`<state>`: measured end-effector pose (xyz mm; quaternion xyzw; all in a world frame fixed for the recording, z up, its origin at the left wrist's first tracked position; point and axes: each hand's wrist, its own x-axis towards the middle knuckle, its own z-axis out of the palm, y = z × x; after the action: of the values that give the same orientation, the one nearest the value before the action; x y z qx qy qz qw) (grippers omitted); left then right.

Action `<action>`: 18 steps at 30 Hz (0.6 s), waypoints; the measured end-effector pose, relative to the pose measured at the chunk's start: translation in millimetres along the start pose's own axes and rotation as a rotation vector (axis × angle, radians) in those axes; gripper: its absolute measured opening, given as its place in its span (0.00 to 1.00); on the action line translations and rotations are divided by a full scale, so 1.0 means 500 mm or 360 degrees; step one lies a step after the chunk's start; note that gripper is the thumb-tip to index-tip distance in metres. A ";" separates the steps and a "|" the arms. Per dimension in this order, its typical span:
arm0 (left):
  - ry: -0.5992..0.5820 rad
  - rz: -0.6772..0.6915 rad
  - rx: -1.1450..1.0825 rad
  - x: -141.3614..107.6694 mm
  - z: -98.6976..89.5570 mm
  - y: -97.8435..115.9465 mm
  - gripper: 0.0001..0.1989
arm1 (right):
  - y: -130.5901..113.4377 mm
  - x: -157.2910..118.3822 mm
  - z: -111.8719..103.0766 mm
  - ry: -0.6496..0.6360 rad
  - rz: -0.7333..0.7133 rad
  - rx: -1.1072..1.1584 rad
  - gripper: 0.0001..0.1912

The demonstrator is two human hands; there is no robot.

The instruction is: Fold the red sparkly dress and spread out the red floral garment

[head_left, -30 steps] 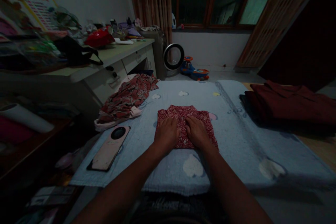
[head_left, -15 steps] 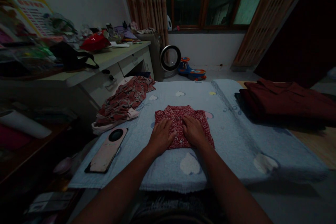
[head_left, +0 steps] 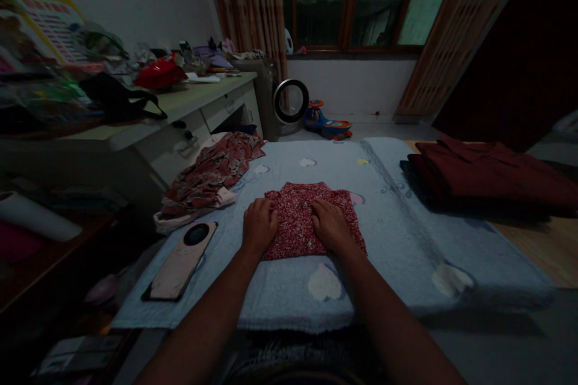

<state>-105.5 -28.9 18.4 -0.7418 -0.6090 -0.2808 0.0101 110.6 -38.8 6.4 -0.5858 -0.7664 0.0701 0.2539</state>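
A small red patterned shirt (head_left: 295, 222), folded into a neat block with its collar at the far side, lies on a light blue cloth (head_left: 280, 295). My left hand (head_left: 260, 225) is at the shirt's left edge, its fingers curled closed over the fabric there; the fingertips are partly hidden. On the right half of the shirt rests my right hand (head_left: 332, 225), palm down, fingers stretched forward and slightly bent. A phone in a pale case (head_left: 180, 261) lies left of my left forearm.
Crumpled reddish patterned clothing (head_left: 212, 168) lies at the far left edge of the cloth. Folded dark red garments (head_left: 492, 171) are stacked at the right. A cluttered desk (head_left: 180, 108) stands left, with a washing machine (head_left: 270, 102), door open, and a blue ride-on toy (head_left: 323, 123) beyond.
My left hand has slid left from the shirt's middle to its left edge, its fingers now more curled. My right hand stays on the shirt. The view has shifted slightly.
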 end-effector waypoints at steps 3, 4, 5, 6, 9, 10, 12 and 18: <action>-0.0005 0.0204 -0.0053 -0.011 -0.003 0.016 0.12 | -0.002 0.000 -0.002 -0.0010 0.0002 -0.0036 0.23; -0.0044 0.0291 -0.0067 -0.015 -0.003 0.022 0.14 | -0.002 -0.001 -0.002 -0.0009 0.0005 -0.0046 0.22; -0.0102 0.0371 -0.0074 -0.019 -0.002 0.030 0.15 | -0.002 -0.001 -0.002 -0.0005 0.0005 -0.0053 0.22; -0.0172 0.0437 -0.0073 -0.023 -0.001 0.038 0.16 | -0.002 -0.001 -0.002 -0.0002 0.0000 -0.0056 0.22; -0.0366 0.0527 -0.0047 -0.022 -0.001 0.064 0.17 | 0.001 -0.002 0.000 0.0006 -0.0015 -0.0050 0.22; -0.0410 0.0535 -0.0035 -0.018 -0.002 0.074 0.17 | 0.002 -0.001 0.001 0.0005 -0.0014 -0.0039 0.22; -0.0477 0.0561 -0.0025 -0.003 -0.001 0.094 0.20 | 0.006 0.000 0.004 -0.0003 0.0000 0.0015 0.23; -0.0593 0.0683 -0.0135 0.042 0.046 0.130 0.22 | 0.027 0.006 0.017 0.0091 0.0189 0.0452 0.36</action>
<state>-34.8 -18.7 29.1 -0.8922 -0.4172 -0.1564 -0.0739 117.8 -30.2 -5.5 -0.5902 -0.7052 0.1758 0.3514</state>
